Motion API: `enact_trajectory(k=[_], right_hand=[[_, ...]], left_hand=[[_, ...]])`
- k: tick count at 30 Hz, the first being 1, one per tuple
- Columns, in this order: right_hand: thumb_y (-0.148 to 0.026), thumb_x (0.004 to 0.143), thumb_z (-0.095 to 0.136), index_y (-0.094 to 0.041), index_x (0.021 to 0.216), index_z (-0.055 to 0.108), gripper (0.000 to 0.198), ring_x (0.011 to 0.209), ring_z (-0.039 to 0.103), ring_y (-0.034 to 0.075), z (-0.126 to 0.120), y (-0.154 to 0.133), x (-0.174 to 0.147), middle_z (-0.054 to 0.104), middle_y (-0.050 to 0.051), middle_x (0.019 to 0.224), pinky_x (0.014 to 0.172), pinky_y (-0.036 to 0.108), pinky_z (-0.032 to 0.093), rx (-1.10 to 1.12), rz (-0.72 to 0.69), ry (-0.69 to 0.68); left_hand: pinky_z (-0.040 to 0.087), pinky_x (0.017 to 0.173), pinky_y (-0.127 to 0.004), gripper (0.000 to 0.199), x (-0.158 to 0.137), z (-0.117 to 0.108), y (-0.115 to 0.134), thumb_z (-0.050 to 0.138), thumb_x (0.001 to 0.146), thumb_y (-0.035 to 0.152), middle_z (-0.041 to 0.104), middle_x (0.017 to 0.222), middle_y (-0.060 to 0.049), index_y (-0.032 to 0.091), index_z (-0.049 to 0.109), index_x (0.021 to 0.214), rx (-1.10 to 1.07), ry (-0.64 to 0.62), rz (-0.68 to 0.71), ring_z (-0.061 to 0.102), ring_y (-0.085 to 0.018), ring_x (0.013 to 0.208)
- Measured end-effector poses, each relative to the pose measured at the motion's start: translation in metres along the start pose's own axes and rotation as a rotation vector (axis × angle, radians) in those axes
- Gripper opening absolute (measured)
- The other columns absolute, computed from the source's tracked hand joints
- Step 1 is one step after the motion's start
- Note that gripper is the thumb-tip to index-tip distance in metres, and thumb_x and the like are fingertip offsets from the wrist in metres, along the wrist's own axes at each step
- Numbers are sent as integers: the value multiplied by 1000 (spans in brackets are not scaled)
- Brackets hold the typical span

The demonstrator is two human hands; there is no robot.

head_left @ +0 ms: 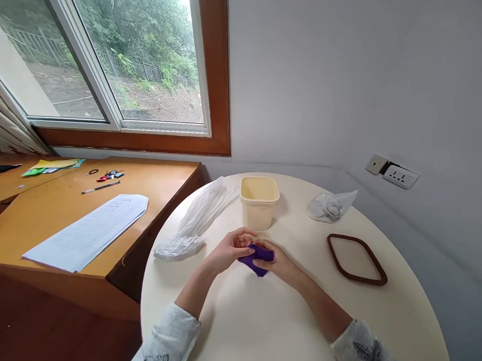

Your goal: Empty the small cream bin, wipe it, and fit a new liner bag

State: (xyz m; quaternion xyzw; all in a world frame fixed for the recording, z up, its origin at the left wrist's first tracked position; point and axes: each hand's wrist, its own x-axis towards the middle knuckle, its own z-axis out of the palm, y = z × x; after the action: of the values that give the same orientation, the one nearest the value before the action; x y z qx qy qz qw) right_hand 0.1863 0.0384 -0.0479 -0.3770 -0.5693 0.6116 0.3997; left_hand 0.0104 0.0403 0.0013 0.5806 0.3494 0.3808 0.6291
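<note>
Both hands meet over the round white table around a small purple piece of folded, thin material (256, 259); whether it is plastic or cloth I cannot tell. My left hand (228, 251) grips its upper left edge between thumb and fingers. My right hand (280, 262) pinches it from the right, with the thumb on top and the fingers behind. Just beyond the hands stands a cream plastic bin (260, 212), upright, with its top uncovered. To the right lies a brown rounded-square ring (357, 259), flat on the tabletop.
A long crumpled white plastic bag (198, 215) lies on the table's left side. A smaller clear bag (332, 205) sits at the back right. On the wooden desk (160, 179) are paper sheets (90, 231), a pen (100, 187) and keys (110, 175). Wall sockets (401, 176) are at right.
</note>
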Motion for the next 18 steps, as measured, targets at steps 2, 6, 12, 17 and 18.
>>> enact_trajectory(k=[2,6,12,17,18], right_hand=[[-33,63,73,-18,100,63,41,90,59,21,-1,-6,-4,66,3,94,83,36,43,151,64,-87],[-28,68,70,-17,103,62,37,83,63,20,-4,-8,-13,68,4,90,80,36,46,463,187,-27],[-20,73,66,-15,99,64,26,90,65,18,-21,1,-12,69,7,97,87,34,47,730,277,200],[-18,77,59,-14,92,65,17,93,65,20,-41,6,0,70,9,95,89,37,48,794,191,485],[-18,78,57,-15,91,66,16,93,64,19,-45,6,5,70,8,95,89,37,48,790,157,537]], left_hand=[[38,58,-18,35,0,4,1,72,65,22,51,73,2,17,57,95,-187,27,4,49,-7,64],[47,73,-28,33,6,4,-9,74,64,27,56,67,1,14,60,91,-276,235,-21,55,-10,65],[51,73,-35,26,15,-14,-35,68,68,34,50,55,3,11,61,79,-223,483,-40,51,-8,52],[45,88,-41,31,24,-22,-45,61,72,35,57,76,-3,14,58,95,-75,671,69,59,-16,76],[41,94,-42,36,28,-23,-46,61,71,32,59,90,-6,16,57,102,-34,692,97,58,-19,90]])
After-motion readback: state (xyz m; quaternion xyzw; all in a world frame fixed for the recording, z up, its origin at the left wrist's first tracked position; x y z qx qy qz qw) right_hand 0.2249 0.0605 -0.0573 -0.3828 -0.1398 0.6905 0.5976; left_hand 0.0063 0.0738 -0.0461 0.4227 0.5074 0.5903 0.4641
